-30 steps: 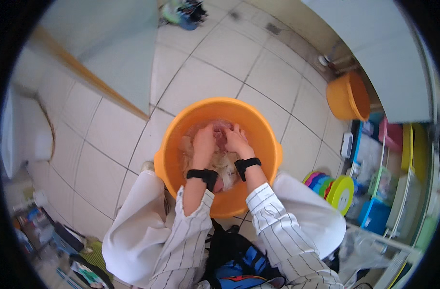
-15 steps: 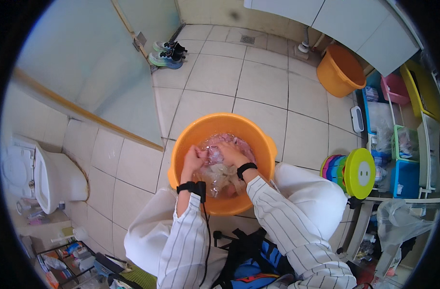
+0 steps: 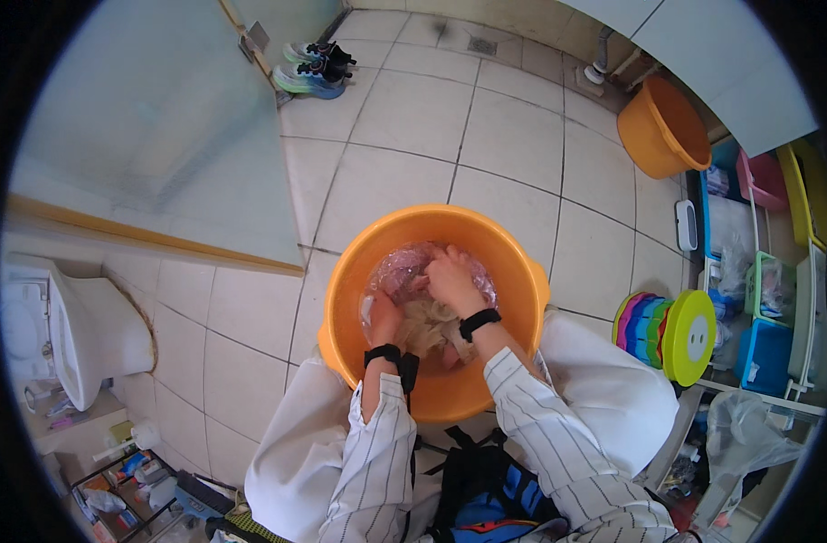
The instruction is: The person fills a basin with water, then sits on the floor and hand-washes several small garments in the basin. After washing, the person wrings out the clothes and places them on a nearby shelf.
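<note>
Between my knees stands an orange basin of water, with wet cloth in it. The pink cloth lies toward the far side, partly under water. Nearer to me is a beige cloth in loose folds. My right hand reaches in from the right, its fingers bent down and closed on the pink cloth. Lower and to the left, my left hand is dipped at the water's surface, closed on the pink cloth's near edge; its fingertips are partly hidden. Both wrists wear black bands.
A second orange tub stands at the far right by shelves of coloured bins. Nearer is a round stool with a lime top. Sneakers sit by the glass door. A white toilet is at left.
My left hand has gone lower into the water, and my right hand has moved slightly right over the pink cloth. The whole view has shifted a little.
</note>
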The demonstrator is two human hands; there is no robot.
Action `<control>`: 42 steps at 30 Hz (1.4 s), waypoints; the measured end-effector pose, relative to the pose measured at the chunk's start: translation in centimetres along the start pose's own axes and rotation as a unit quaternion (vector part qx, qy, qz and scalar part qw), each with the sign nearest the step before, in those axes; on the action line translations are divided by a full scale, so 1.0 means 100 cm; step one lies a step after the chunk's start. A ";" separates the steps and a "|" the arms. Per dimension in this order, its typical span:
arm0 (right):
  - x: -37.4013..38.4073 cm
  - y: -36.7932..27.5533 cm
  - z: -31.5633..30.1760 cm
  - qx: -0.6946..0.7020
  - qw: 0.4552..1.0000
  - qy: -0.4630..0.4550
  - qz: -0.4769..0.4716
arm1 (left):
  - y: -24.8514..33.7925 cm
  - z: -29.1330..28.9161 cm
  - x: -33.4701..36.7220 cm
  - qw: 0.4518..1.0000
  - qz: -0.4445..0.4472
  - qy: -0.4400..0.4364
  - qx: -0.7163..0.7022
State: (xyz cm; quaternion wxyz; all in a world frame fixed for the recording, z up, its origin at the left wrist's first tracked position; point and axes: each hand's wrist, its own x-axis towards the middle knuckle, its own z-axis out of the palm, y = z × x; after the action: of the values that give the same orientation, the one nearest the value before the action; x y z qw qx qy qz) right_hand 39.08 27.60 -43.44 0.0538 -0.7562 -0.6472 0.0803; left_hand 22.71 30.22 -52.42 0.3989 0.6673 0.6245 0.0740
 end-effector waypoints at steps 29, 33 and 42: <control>-0.050 -0.016 -0.193 0.471 0.874 0.037 -0.117 | 0.187 -0.215 -0.087 0.919 0.247 -0.278 -0.135; -0.053 -0.021 -0.194 0.475 0.864 -0.048 -0.159 | 0.195 -0.224 -0.106 0.922 0.274 -0.254 -0.105; -0.059 -0.024 -0.221 0.588 0.791 -0.087 -0.147 | 0.112 -0.179 -0.081 0.889 0.404 -0.215 -0.018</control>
State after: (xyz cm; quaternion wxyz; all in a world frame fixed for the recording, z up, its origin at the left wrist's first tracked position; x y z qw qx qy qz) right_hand 40.09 22.66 -21.04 0.4424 -0.4646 -0.5804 0.5016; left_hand 18.98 31.97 -30.13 0.4711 0.8543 0.1983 0.0949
